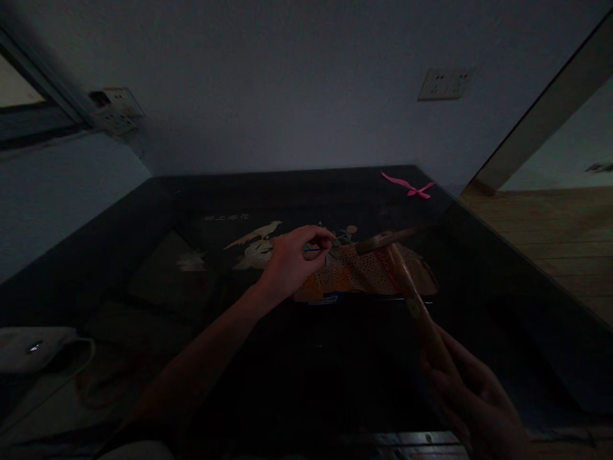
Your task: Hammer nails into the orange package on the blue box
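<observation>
Dim light here, and both hands are out over the dark table (306, 383). The left hand (292, 262) reaches well forward, thumb and fingertips pinched shut on a thin stick (313, 250). It is too dark to say what the stick is, only that it is slim and lies nearly level, pointing right. Just beyond those fingertips lies a speckled orange sheet (354, 278), flat on the table, with its near edge at the left hand's knuckles.

Over on the right, low in the corner and close to the body, the right hand (472, 396) is wrapped tight around the wooden handle of what looks like a hammer (407, 287). Follow that handle: its long axis runs from the right hand up and away to the left, and the dark head sits above the far part of the sheet, just right of the left hand's fingertips. So the stick's tip and the hammer's head are near each other but apart, with the head to the right of the stick. The left hand is the nearer one to the sheet. The right hand is well back, joined to the spot only by the length of the handle.

Farther off, a pale bird picture (258, 239) shows in the table top, a pink ribbon (409, 186) lies at the far edge, and a white box (33, 348) sits at the left.
</observation>
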Demonstrator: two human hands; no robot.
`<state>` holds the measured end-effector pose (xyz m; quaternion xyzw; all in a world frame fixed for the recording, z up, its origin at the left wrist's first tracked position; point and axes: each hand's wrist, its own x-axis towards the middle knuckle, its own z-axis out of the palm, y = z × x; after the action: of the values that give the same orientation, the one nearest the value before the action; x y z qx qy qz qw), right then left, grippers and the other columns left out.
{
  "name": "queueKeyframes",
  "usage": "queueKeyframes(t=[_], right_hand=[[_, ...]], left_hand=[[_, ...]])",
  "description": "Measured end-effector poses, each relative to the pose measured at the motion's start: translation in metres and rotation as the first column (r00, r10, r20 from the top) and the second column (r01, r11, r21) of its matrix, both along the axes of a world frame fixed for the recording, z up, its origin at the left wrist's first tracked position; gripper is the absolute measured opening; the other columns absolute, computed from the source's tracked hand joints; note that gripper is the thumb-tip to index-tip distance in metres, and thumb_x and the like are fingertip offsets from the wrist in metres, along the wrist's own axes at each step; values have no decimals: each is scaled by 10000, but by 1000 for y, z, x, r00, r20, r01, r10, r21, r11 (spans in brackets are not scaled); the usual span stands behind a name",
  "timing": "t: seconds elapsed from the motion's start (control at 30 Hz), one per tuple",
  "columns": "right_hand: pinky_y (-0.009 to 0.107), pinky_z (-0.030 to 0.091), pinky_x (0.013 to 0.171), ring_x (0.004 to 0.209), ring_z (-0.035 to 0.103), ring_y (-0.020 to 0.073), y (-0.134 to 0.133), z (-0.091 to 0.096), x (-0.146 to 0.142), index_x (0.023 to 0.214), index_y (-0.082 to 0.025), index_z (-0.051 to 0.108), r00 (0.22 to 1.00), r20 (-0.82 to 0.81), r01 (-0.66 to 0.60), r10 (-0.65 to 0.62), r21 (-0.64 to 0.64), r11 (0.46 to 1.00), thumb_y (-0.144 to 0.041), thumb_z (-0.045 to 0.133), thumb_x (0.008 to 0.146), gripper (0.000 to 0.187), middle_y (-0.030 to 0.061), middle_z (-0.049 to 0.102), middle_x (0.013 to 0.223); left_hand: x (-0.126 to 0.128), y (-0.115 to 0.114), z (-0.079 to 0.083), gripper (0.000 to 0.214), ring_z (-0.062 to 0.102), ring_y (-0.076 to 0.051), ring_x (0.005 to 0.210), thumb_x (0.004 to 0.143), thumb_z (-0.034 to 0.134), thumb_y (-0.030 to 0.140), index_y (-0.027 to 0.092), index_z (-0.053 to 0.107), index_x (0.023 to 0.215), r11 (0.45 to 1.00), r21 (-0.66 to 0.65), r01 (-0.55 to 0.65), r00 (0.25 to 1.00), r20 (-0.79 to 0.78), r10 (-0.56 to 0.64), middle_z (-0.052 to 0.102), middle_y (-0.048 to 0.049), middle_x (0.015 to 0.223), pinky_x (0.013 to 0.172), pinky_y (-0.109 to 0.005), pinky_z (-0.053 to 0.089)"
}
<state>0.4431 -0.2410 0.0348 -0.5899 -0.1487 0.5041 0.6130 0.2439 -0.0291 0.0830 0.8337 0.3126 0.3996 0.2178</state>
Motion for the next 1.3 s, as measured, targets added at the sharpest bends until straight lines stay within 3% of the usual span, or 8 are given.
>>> queueKeyframes(t=[0.07, 0.2, 0.63, 0.87, 1.0, 1.1, 1.2, 1.3], right_hand=[[136, 503, 484, 560, 595, 94, 0, 1, 0, 1119, -307, 727, 1000, 15, 17, -17, -23, 1000, -345, 902, 555, 592, -5, 669, 735], [114, 387, 332, 425, 486, 60, 1, 1, 1, 1178, -293, 697, 997, 69, -25, 27, -28, 999, -390, 880, 584, 629, -10, 641, 686], [121, 321, 294, 353, 400, 30, 0, -8, 7, 1220, -283, 668, 994, 75, -79, 77, 18, 997, -319, 831, 671, 574, -1, 638, 694], [99, 287, 292, 325, 377, 4, 0, -7, 6, 1215, -302, 666, 991, 84, -108, 105, 31, 994, -378, 827, 672, 572, -6, 643, 686], [128, 351, 313, 378, 460, 44, 0, -6, 6, 1202, -302, 676, 994, 71, -80, 77, 33, 996, -346, 834, 661, 566, -4, 647, 701], [139, 316, 292, 345, 406, 32, 1, -5, 5, 1202, -309, 679, 993, 71, -95, 92, 34, 995, -359, 833, 661, 565, -5, 645, 704], [119, 279, 289, 331, 362, 10, 1, -3, 5, 1217, -319, 670, 991, 82, -112, 109, 24, 993, -389, 838, 652, 594, -8, 641, 698], [118, 314, 308, 373, 418, 34, 3, 2, 4, 1220, -285, 672, 991, 105, -86, 85, -3, 996, -386, 854, 623, 633, -3, 642, 684]], left_hand=[[3, 1, 0, 235, 651, -124, 819, 771, 597, 47, 159, 653, 969, 1000, 23, 13, 997, -78, -11, 697, -3, 873, 775, -247, 515], [6, 4, -3, 262, 655, -137, 841, 779, 586, 48, 175, 650, 999, 999, 27, 47, 986, -159, -43, 701, -5, 898, 778, -263, 502], [8, 11, 6, 341, 649, -162, 906, 786, 539, 35, 176, 638, 1081, 991, 16, 136, 923, -364, -121, 698, -30, 992, 813, -289, 488], [9, 11, -2, 318, 647, -169, 967, 807, 538, 34, 183, 634, 1070, 989, 1, 149, 929, -342, -140, 700, -34, 1038, 869, -320, 498], [9, 10, -14, 197, 648, -172, 987, 813, 599, 78, 178, 661, 970, 992, 23, 122, 970, -215, -114, 697, -45, 1062, 889, -334, 503], [9, 7, -24, 67, 645, -182, 1025, 818, 641, 134, 176, 680, 853, 998, -1, 60, 991, -124, -60, 683, -56, 1125, 906, -356, 503], [9, 2, -32, 49, 664, -171, 971, 826, 644, 160, 179, 689, 821, 998, -58, 10, 999, -42, -12, 712, -42, 1051, 882, -341, 514], [8, -1, -38, 67, 688, -149, 814, 832, 633, 175, 188, 697, 846, 989, -149, -14, 1000, -9, 13, 737, -8, 883, 779, -297, 540]])
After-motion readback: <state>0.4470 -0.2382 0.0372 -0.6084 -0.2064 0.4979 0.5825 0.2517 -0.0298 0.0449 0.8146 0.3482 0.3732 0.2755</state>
